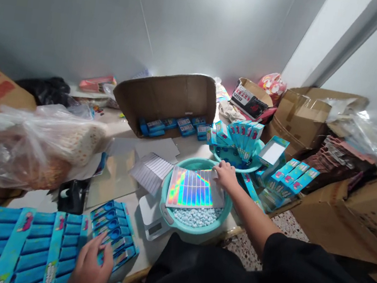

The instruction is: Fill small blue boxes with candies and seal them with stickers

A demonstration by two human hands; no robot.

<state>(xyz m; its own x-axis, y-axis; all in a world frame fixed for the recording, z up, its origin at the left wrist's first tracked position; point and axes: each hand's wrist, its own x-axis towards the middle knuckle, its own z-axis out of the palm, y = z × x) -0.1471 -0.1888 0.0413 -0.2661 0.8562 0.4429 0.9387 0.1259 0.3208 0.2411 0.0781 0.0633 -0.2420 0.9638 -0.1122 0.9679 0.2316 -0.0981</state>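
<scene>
My right hand (226,175) has its fingers closed at the upper right corner of a shiny rainbow-coloured sticker sheet (192,188). The sheet lies across a turquoise basin (225,213), over many small pale blue pieces (196,216). At the lower left, my left hand (94,264) rests against a tray of small blue packets (117,225), thumb and fingers apart. Its fingertips touch the packets, and part of the hand is cut off by the frame's lower edge. Rows of blue display boxes (34,246) stand just left of it.
A white scale (150,218) sits by the basin, near silvery sheets (152,171). Behind are an open carton (167,95) with blue packets and a second basin (230,159) holding blue boxes. Plastic bags (39,143) lie left; cardboard cartons (300,115) stand right.
</scene>
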